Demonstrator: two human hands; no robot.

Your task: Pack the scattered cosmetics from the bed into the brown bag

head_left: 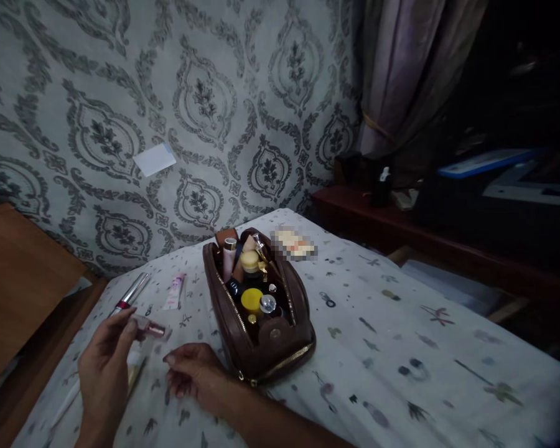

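Note:
My left hand, at the lower left, pinches a small clear-and-pink cosmetic tube that looks like a lip gloss, its end pointing right. Close by, my right hand has its fingers curled together; whether anything is in them is hidden. Right of both hands a brown zippered cosmetic bag stands unzipped. Inside it are a yellow round lid, a clear faceted cap, a cream-topped jar and a pale bottle with a shiny cap.
Beyond my left hand lie a silver-and-red tube and a small pink-and-white squeeze tube. A white stick is partly behind that hand. A blurred card-like item lies behind the bag on the patterned sheet. A dark red shelf borders the right.

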